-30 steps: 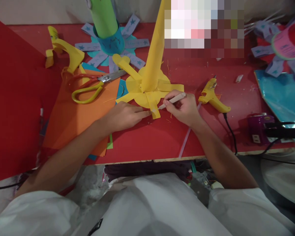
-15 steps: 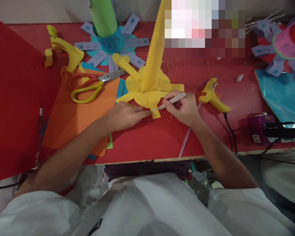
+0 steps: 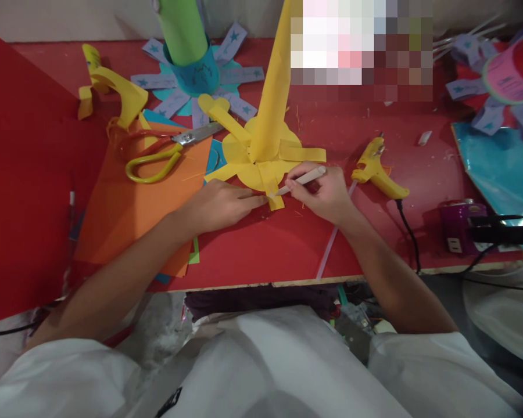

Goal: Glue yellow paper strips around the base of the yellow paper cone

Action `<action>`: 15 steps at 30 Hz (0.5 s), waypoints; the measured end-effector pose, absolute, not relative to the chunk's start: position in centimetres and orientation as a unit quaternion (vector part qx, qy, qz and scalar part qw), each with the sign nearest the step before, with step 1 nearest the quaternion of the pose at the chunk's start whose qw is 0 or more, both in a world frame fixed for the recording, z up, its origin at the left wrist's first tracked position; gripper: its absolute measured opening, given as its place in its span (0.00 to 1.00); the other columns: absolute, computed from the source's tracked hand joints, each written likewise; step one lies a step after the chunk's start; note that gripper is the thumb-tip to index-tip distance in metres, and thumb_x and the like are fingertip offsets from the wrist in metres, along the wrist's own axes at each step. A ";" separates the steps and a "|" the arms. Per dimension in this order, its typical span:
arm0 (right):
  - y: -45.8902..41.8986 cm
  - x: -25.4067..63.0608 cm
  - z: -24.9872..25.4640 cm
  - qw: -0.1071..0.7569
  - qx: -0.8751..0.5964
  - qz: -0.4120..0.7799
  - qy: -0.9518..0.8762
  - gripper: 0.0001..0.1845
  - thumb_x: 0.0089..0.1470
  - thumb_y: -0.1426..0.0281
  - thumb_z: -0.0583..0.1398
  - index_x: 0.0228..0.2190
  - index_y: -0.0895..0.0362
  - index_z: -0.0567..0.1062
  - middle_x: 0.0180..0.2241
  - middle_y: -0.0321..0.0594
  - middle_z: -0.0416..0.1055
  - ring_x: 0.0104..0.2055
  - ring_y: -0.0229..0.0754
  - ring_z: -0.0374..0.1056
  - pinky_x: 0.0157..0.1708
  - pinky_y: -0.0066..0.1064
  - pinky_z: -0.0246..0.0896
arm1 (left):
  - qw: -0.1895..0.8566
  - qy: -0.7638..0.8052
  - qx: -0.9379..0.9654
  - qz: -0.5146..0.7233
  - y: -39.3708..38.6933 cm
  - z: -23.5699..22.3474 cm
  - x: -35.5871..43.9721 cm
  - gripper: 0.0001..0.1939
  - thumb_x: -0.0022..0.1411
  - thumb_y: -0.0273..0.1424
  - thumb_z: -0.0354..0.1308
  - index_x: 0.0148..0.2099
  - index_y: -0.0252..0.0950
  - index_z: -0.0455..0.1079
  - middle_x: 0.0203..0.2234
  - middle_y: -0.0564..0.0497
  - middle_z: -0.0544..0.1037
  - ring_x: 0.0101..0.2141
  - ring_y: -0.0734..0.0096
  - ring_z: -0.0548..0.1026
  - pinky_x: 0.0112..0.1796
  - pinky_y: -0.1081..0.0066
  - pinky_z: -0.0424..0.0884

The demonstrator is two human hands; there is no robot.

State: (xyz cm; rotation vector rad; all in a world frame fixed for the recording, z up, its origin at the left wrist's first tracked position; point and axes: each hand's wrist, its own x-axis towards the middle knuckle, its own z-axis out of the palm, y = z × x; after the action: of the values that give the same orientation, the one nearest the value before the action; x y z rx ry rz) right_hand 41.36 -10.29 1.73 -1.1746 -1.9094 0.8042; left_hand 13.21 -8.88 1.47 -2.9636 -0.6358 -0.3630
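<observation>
A yellow paper craft [image 3: 270, 116] stands on the red table, a tall cone on a scalloped round base with several strips reaching outward. My right hand [image 3: 320, 188] grips a white pen [image 3: 304, 179], its tip down at the strip [image 3: 270, 184] that points toward me. From the left, my left hand [image 3: 229, 203] lies flat with its fingers stretched out, fingertips touching the outer end of that same strip. Orange paper sheets [image 3: 126, 203] lie left of the craft, and scissors [image 3: 154, 165] with a yellow and a red handle rest on them.
A yellow glue gun [image 3: 379, 168] with a black cord lies to the right, near a purple power outlet box [image 3: 455, 229]. A green and blue paper craft [image 3: 194, 69] stands behind; a pink one [image 3: 512, 72] stands far right. A red board [image 3: 26, 174] rises at left.
The pen and my right hand have shifted slightly left, the tip now farther onto the strip. My left hand has stayed in place.
</observation>
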 end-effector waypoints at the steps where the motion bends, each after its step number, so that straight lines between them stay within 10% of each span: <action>1: -10.3 41.4 1.7 0.372 -0.455 0.317 -0.745 0.11 0.65 0.60 0.64 0.32 0.52 0.79 0.29 0.36 0.79 0.27 0.40 0.68 0.29 0.35 0.60 | 0.044 -0.208 -0.970 -0.119 -8.9 1.4 13.2 0.22 0.73 0.23 0.51 0.63 0.41 0.77 0.36 0.50 0.86 0.28 0.71 0.79 0.24 0.68 0.57; 15: -10.3 41.5 1.4 0.369 -0.444 0.334 -0.745 0.10 0.65 0.61 0.64 0.34 0.53 0.79 0.29 0.36 0.79 0.27 0.39 0.68 0.29 0.34 0.59 | 0.052 -0.200 -0.968 -0.141 -8.9 1.3 13.2 0.20 0.74 0.23 0.52 0.61 0.40 0.78 0.37 0.51 0.87 0.28 0.70 0.80 0.24 0.68 0.55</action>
State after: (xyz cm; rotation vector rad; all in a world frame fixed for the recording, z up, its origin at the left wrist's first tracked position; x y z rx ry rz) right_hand 41.48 -10.27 1.43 -1.1389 -1.9120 0.8581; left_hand 13.22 -8.88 1.27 -2.9460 -0.6076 -0.4280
